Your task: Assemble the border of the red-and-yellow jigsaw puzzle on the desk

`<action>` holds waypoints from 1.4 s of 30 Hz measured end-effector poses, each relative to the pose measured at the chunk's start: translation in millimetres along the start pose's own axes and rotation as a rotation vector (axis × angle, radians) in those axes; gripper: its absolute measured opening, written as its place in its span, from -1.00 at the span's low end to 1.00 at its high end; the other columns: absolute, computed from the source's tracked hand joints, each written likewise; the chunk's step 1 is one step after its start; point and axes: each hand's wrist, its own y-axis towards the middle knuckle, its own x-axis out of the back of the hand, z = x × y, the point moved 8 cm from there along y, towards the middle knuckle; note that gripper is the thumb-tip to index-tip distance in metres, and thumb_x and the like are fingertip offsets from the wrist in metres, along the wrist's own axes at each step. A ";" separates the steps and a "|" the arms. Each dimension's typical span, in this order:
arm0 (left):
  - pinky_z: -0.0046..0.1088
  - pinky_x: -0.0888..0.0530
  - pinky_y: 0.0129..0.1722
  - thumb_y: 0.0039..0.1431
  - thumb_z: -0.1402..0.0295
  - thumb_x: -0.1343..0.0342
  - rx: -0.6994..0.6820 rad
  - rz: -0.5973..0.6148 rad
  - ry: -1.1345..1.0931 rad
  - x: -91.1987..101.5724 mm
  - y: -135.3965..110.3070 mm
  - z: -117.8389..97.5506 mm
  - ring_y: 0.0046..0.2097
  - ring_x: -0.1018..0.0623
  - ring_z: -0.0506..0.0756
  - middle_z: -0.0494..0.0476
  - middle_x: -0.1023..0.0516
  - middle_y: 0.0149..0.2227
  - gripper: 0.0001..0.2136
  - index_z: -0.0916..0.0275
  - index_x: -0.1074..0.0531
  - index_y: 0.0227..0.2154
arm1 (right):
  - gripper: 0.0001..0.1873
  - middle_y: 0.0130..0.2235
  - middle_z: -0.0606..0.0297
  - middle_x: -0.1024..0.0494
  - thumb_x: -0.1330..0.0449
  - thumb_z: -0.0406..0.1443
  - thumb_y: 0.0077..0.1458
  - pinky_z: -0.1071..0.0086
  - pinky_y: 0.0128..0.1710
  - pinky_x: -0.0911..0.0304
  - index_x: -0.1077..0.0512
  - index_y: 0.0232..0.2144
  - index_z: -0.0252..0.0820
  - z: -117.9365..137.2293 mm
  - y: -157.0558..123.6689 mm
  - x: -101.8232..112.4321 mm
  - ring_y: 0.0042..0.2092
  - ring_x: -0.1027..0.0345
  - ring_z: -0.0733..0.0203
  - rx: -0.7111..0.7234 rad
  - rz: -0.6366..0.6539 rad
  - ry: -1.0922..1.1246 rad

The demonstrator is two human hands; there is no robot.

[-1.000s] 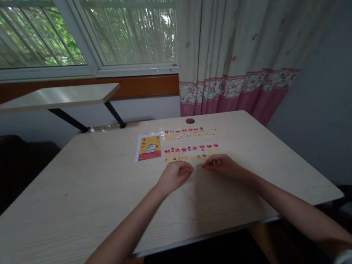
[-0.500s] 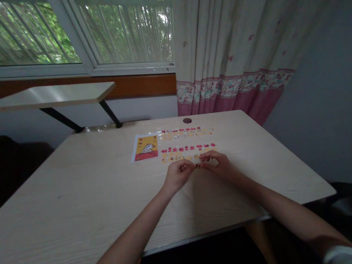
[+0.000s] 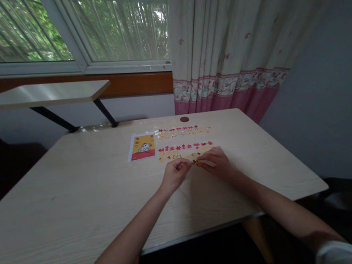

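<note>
The left grip (image 3: 175,173) and right grip (image 3: 216,161) are narrow, fingertips nearly meeting, pinching a small yellow-and-dark puzzle bit (image 3: 195,162) between them; whether one piece or two, I cannot tell. Both are above the counter (image 3: 83,197). Just beyond the grips lie yellow pieces and a red row (image 3: 178,148). Beyond and to their left is a picture sheet (image 3: 143,147); farther ahead, another group of pieces (image 3: 181,132), then a round hole (image 3: 184,119) and, behind, a curtain (image 3: 218,56).
</note>
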 end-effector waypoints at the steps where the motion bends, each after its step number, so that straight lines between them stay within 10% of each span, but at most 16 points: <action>1: -0.52 -0.27 -0.55 0.06 0.22 -0.08 -0.021 0.001 0.079 2.0 -1.3 -2.6 -0.54 -0.37 -0.02 0.04 -0.44 -0.58 -0.78 0.30 -0.48 -0.44 | -0.78 -0.34 0.24 -0.56 -0.14 -0.13 0.11 0.30 -0.15 -0.14 -0.51 -0.31 -0.09 -1.7 -0.3 2.8 -0.28 -0.38 0.22 0.006 -0.001 0.000; 11: -0.39 -0.38 -0.23 0.19 0.38 0.08 -0.402 0.258 0.947 -14.8 -24.6 -29.1 -0.21 -0.41 0.11 0.15 -0.44 -0.29 -0.77 0.21 -0.43 -0.17 | -0.70 -0.35 0.27 -0.51 -0.13 -0.06 0.10 0.32 -0.19 -0.08 -0.51 -0.27 -0.08 -27.8 -12.2 -16.8 -0.24 -0.30 0.21 -0.032 0.331 -0.016; 42: -0.38 -0.35 -0.24 0.22 0.33 0.12 -0.382 0.330 1.062 -35.6 -26.9 -29.6 -0.19 -0.37 0.12 0.15 -0.36 -0.24 -0.72 0.18 -0.38 -0.07 | -0.78 -0.33 0.27 -0.52 -0.11 -0.17 0.14 0.34 -0.25 -0.09 -0.51 -0.27 -0.09 -17.0 -10.2 -21.0 -0.26 -0.29 0.22 0.063 0.322 -0.064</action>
